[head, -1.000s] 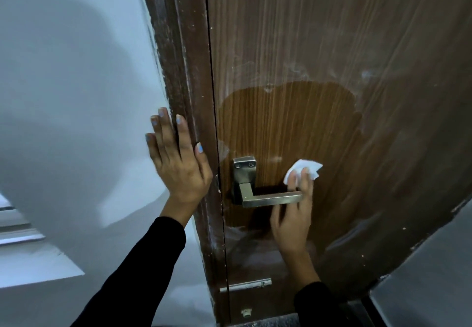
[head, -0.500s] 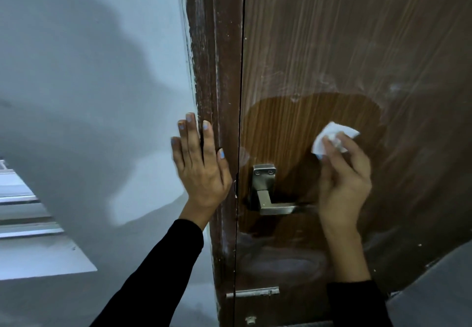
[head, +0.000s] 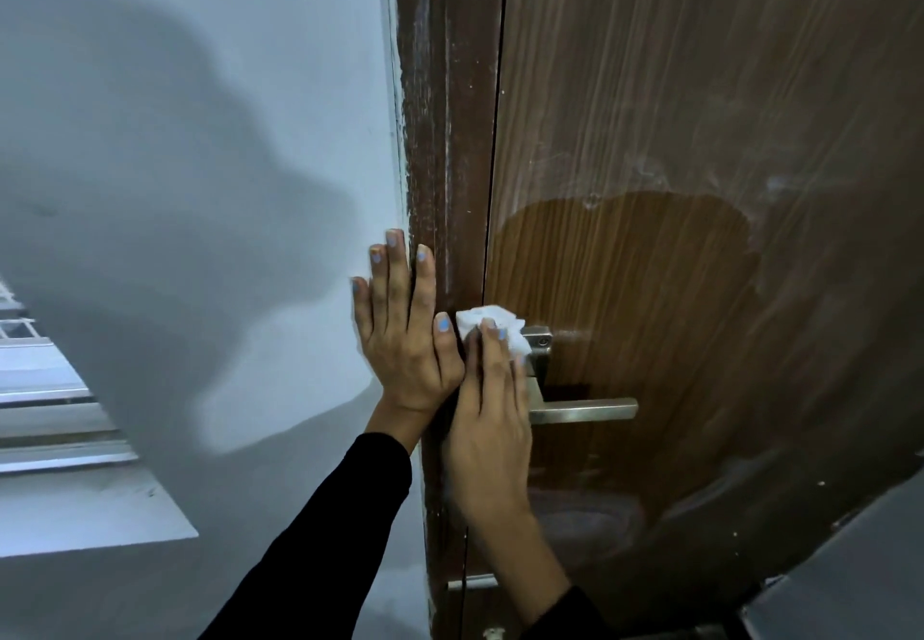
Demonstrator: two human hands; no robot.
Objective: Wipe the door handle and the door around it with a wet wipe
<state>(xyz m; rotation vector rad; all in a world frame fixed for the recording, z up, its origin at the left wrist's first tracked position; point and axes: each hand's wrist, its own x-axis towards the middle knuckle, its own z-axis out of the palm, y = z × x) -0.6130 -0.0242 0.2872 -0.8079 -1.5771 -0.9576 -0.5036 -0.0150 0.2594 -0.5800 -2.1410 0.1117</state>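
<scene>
Pressing flat with the left hand (head: 405, 339), fingers spread and straight, gripping nothing, palm lying across the seam between the pale wall (head: 200, 189) and the dark door frame (head: 440, 139). Holding a crumpled white wet wipe (head: 492, 327) under the fingertips of the right hand (head: 492, 419), just right of the left thumb, fingers curled over the wipe and pinning it against the door (head: 700, 139) at its left edge. Covering the upper left corner of the door handle (head: 582, 409) plate with the wipe, and hiding the base of the lever behind the right hand. Lever jutting out level to the right of the right hand, bare metal, untouched along its free end. Showing above and right of both hands a darker, cleaner-looking patch of wood grain, ringed by a dull, streaky film over the rest of the door. Wearing black sleeves (head: 320, 539) on both arms, reaching up from below. Slatted white surface lying well left of the left hand, blurred.
</scene>
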